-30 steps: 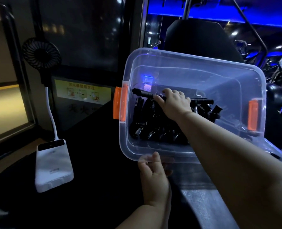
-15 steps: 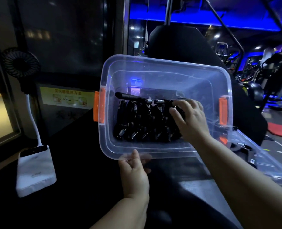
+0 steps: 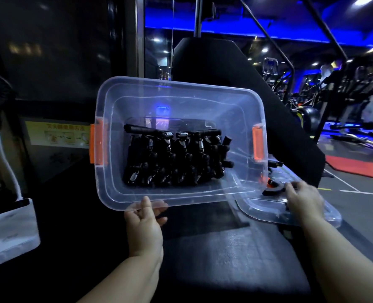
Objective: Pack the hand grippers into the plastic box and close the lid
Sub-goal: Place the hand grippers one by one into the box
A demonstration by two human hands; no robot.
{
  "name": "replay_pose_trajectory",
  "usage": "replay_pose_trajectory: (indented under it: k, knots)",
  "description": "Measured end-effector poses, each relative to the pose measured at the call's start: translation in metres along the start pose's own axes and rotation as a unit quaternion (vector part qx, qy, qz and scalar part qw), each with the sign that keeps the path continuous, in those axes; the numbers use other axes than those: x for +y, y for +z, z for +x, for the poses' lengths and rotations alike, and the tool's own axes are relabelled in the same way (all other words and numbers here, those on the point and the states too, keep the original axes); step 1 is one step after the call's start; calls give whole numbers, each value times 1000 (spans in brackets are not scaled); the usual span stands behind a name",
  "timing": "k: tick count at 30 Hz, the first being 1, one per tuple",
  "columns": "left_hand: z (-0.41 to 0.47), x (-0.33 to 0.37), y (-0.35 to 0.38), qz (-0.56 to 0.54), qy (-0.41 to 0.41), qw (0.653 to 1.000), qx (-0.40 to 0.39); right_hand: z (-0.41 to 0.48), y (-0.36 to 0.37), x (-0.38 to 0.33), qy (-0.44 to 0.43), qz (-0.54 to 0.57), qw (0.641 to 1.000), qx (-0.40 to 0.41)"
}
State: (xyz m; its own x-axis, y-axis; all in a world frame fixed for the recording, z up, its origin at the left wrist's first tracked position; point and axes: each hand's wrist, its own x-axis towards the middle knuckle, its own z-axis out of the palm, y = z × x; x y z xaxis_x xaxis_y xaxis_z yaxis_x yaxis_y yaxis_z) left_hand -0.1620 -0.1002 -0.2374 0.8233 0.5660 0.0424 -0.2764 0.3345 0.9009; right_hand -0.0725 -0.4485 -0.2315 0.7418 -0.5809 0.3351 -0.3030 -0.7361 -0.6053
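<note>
A clear plastic box point(image 3: 107, 193) with orange side latches point(image 3: 257, 142) is tilted toward me. Several black hand grippers point(image 3: 172, 158) with steel springs lie packed inside it. My left hand point(image 3: 145, 221) grips the box's near rim, thumb on top. To the right, the clear lid point(image 3: 264, 213) lies flat on a padded seat, with a black and orange hand gripper point(image 3: 273, 188) on it. My right hand point(image 3: 303, 201) reaches over the lid, its fingertips touching that gripper; whether it holds it is unclear.
A white power bank point(image 3: 8, 235) stands at the left under a small black fan. A yellow notice point(image 3: 61, 134) is on the wall behind. A black padded seat back point(image 3: 225, 68) rises behind the box. Gym machines point(image 3: 345, 95) fill the right background.
My right hand has left the box and moved right and down onto the lid, to the loose gripper. The box has stayed in my left hand.
</note>
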Motion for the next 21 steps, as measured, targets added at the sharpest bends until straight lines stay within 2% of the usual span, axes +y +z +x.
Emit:
replay_pose_trajectory:
  k: [3, 9, 21]
  knots:
    - [0, -1, -1, 6, -1, 1000, 4, -7, 2, -6, 27, -86, 994, -65]
    - [-2, 0, 1, 8, 0, 1000, -3, -14, 10, -28, 45, -182, 977, -104]
    - [-2, 0, 0, -2, -8, 1000, 1, -13, 11, -37, 55, -217, 970, -100]
